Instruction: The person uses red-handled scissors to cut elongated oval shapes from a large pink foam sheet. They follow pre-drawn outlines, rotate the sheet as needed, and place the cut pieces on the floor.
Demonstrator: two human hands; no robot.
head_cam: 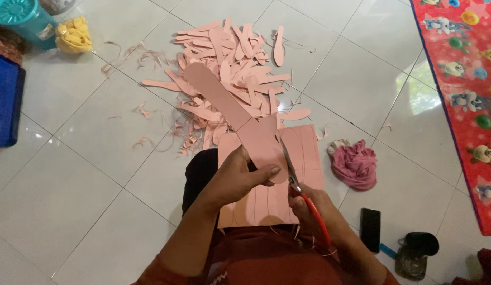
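Right hand (308, 203) low in the frame has its fingers wrapped on red-handled scissors (303, 192); left hand (240, 177) pinches a long pink sole-shaped strip (229, 105) mid-frame. Big pile of cut pieces (229, 63) up top, marked pink sheet (303, 153) on the lap looks only partly cut.

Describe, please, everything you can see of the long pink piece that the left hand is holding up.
The long pink piece is a flat, thin sheet cut-out, foam-like in look, with a rounded far end and a wider near end. It is held above the floor, slanting away to the upper left. The left hand pinches its near end, thumb on top. The red-handled scissors in the right hand meet its right edge. A pink sheet with drawn outlines lies beneath.
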